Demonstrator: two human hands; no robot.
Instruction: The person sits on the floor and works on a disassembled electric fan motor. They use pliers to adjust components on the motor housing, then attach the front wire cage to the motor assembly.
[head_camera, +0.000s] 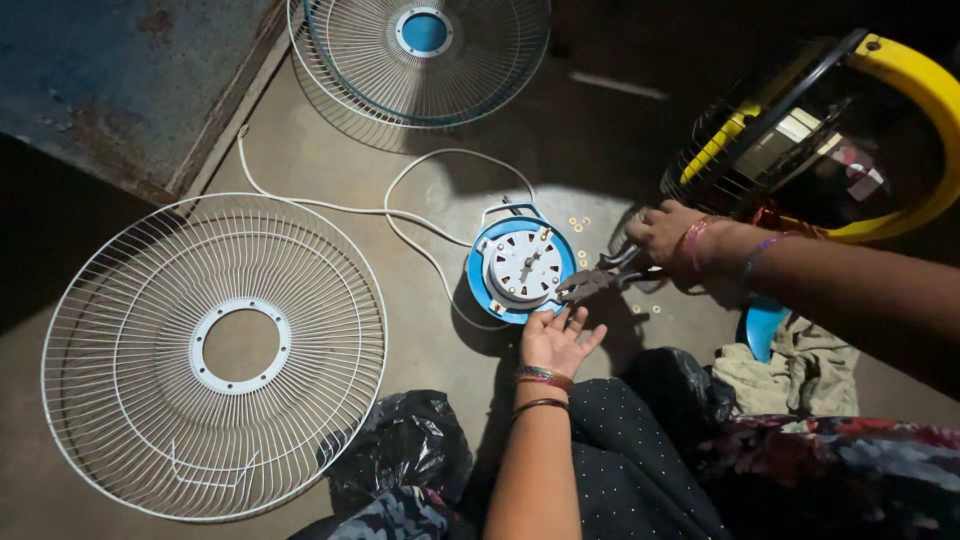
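Right hand (668, 235) is clenched on pliers (600, 280), whose tips sit at the fan motor's (520, 268) right edge. Left hand (558, 338), open-palmed, touches its lower rim. Washers (580, 224) lie scattered just behind the pliers; bare floor (420, 320) opens leftward.

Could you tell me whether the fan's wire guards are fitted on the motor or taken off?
Taken off. Both guards lie flat on the floor, apart from the blue motor, which the left hand steadies while the right hand holds pliers.

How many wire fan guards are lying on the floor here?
2. One large white guard lies at the left, beside the black bag. The other guard, with a blue centre, lies at the top, partly cut off by the frame.
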